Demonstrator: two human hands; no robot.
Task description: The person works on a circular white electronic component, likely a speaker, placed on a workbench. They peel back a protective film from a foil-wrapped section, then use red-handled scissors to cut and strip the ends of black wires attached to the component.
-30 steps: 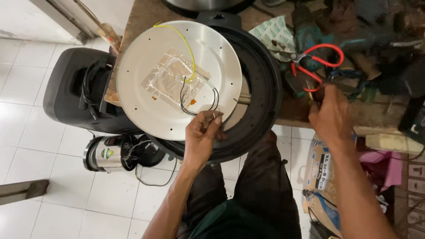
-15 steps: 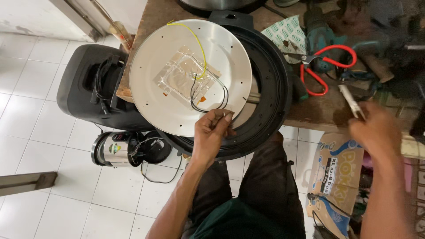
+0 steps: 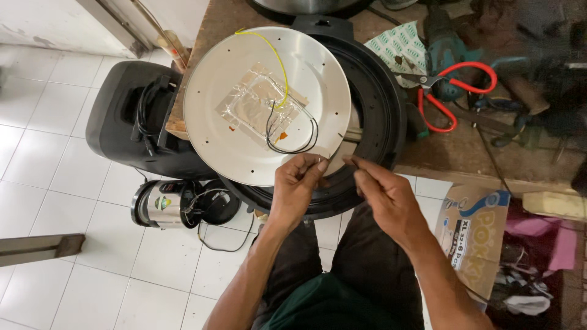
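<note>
Right now we are pinching our left hand [image 3: 298,183] at the 6 o'clock edge of the round metal plate [image 3: 232,67], fingers closed on the plate rim where the black wires [image 3: 292,142] loop down; whether the fingertips are also holding a wire end, we cannot tell. Our right hand [image 3: 385,195] is sitting just beside it, toward 3 o'clock, thumb and forefinger nearly shut on something thin, too small to make out. The plate is lying tilted on the black ring housing [image 3: 379,110], overhanging the tabletop [image 3: 465,159] edge. From both grips the foil patch [image 3: 257,104] lies toward 12 o'clock, with the left hand nearer to it. The wires run from the patch down toward 6 o'clock. Counting: one plate, one ring housing, one foil patch, one yellow wire [image 3: 276,58], two black wires as far as we can judge, one pair of red-handled scissors [image 3: 455,91] at 2 o'clock.
</note>
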